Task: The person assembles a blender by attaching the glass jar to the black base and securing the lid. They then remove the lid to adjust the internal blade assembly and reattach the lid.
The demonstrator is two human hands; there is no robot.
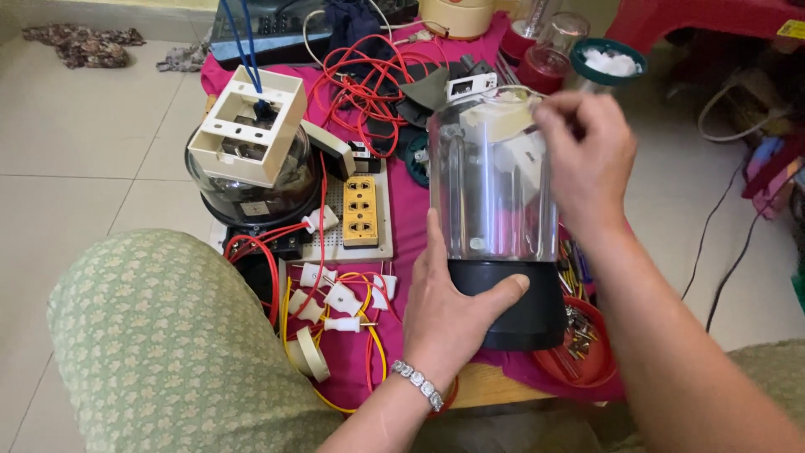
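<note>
A clear blender jar (495,180) with a black base (516,306) stands upright on a magenta cloth (411,231). My left hand (449,306) grips the black base from the near left side, thumb across its front; a silver bracelet circles that wrist. My right hand (587,159) rests over the jar's top rim on the right, fingers curled onto the rim and into the opening.
Left of the jar lie a yellow socket strip on a white board (360,210), a cream switch box on a dark glass dome (251,159), tangled red wires (369,80), white plugs with yellow wire (340,306). A red dish of screws (583,348) sits right; my green-patterned knee (159,335) is at front left.
</note>
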